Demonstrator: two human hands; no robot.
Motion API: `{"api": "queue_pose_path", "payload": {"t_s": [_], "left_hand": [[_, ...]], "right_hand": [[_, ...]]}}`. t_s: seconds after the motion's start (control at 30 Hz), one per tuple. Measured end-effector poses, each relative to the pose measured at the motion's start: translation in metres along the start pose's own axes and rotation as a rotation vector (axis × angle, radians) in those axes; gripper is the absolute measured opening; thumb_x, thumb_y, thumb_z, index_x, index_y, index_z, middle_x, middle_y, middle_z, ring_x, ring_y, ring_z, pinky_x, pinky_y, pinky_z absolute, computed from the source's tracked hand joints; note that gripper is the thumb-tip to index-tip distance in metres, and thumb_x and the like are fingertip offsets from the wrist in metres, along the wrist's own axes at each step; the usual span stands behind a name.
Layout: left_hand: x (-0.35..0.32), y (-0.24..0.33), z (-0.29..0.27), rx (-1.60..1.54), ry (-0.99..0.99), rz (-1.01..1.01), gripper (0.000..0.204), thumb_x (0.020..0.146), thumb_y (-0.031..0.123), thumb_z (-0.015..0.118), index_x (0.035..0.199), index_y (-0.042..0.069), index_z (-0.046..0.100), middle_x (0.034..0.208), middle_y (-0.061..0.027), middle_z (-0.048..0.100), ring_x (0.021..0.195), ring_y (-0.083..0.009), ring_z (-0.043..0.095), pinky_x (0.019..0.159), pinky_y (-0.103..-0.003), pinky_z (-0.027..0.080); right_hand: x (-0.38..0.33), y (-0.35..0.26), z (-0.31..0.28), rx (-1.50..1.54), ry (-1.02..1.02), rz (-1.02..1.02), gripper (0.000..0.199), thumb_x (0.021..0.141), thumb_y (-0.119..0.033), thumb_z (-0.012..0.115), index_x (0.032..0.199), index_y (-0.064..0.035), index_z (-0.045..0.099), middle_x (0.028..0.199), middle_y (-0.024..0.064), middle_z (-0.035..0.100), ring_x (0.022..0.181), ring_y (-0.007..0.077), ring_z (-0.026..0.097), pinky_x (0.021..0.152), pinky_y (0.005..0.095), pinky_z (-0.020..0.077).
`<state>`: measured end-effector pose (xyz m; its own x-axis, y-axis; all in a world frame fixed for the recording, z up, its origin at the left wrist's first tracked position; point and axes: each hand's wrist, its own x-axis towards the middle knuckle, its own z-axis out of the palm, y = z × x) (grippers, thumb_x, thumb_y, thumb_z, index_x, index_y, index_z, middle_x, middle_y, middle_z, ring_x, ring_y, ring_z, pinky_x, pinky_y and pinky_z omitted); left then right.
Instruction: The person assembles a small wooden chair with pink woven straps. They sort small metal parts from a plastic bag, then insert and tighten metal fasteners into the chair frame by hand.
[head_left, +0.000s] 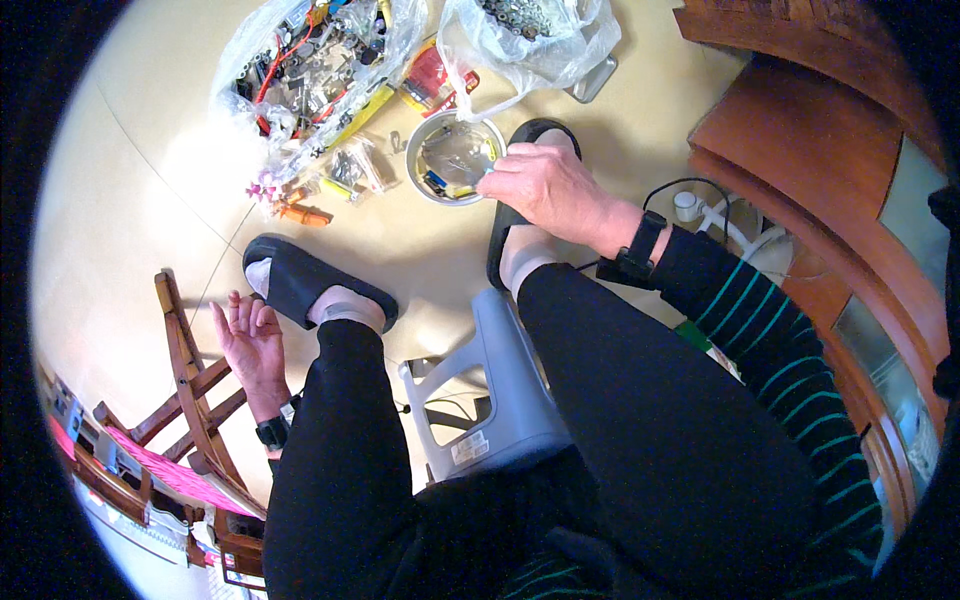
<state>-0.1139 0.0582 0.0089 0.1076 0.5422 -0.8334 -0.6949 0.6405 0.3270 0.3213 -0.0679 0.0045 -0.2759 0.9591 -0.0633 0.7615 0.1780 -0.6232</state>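
Observation:
A round metal bowl stands on the floor between my feet, with several small parts in it, some yellow and blue. My right hand reaches over its right rim. The thumb and fingers there are pinched together, and whatever they hold is too small to make out. Off to the left, beside my left knee, my left hand is raised with palm up and fingers apart, some of them bent. It holds nothing. Left of the bowl lie a small clear bag of parts and an orange-handled tool.
Behind the bowl sit a large plastic bag of mixed hardware and a second bag with small metal pieces. A red packet lies between them. Wooden furniture and a white power strip are right; a folding wooden chair stands left.

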Motion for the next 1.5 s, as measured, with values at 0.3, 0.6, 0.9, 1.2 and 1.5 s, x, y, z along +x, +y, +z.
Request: {"api": "queue_pose_path", "payload": {"t_s": [0.3, 0.6, 0.9, 1.2, 1.5], "left_hand": [[0.003, 0.001, -0.001, 0.008, -0.021, -0.011, 0.036, 0.101, 0.036, 0.059, 0.103, -0.001, 0.060, 0.063, 0.0031, 0.033, 0.055, -0.0080, 0.029, 0.054, -0.022, 0.031], [0.002, 0.001, -0.006, 0.024, 0.010, 0.011, 0.035, 0.101, 0.035, 0.059, 0.104, 0.000, 0.060, 0.064, 0.0030, 0.033, 0.055, -0.0082, 0.030, 0.055, -0.023, 0.032], [0.003, 0.001, -0.007, -0.018, -0.017, -0.012, 0.035, 0.101, 0.035, 0.059, 0.103, 0.000, 0.060, 0.064, 0.0031, 0.033, 0.055, -0.0083, 0.029, 0.055, -0.023, 0.032], [0.006, -0.001, -0.007, -0.026, -0.021, -0.016, 0.036, 0.101, 0.036, 0.058, 0.102, 0.000, 0.060, 0.063, 0.0032, 0.034, 0.055, -0.0082, 0.030, 0.055, -0.022, 0.032], [0.005, 0.001, -0.007, -0.004, 0.011, 0.001, 0.036, 0.101, 0.036, 0.059, 0.101, 0.001, 0.060, 0.064, 0.0033, 0.033, 0.055, -0.0082, 0.030, 0.055, -0.023, 0.032]], "right_hand": [[0.013, -0.011, 0.024, 0.070, 0.042, 0.094, 0.012, 0.087, -0.018, 0.062, 0.080, -0.0100, 0.057, 0.072, 0.0079, 0.062, 0.074, 0.0278, 0.066, 0.065, 0.0395, 0.0534], [0.024, -0.018, 0.032, -0.092, -0.033, -0.065, 0.012, 0.083, -0.013, 0.065, 0.078, -0.0085, 0.055, 0.069, 0.0054, 0.060, 0.071, 0.0222, 0.066, 0.059, 0.0355, 0.0539], [0.033, -0.017, 0.022, 0.088, 0.041, 0.218, 0.027, 0.089, -0.033, 0.068, 0.082, -0.0084, 0.057, 0.068, 0.0110, 0.062, 0.068, 0.0305, 0.066, 0.060, 0.0420, 0.0515], [0.056, 0.014, 0.002, -0.125, -0.258, 0.555, 0.052, 0.096, -0.046, 0.056, 0.074, -0.0010, 0.067, 0.072, 0.0217, 0.066, 0.068, 0.0394, 0.066, 0.065, 0.0493, 0.0508], [0.043, 0.012, 0.011, 0.323, -0.151, 0.676, 0.049, 0.099, -0.040, 0.051, 0.082, 0.0024, 0.067, 0.073, 0.0223, 0.064, 0.074, 0.0401, 0.066, 0.068, 0.0467, 0.0498]]}}
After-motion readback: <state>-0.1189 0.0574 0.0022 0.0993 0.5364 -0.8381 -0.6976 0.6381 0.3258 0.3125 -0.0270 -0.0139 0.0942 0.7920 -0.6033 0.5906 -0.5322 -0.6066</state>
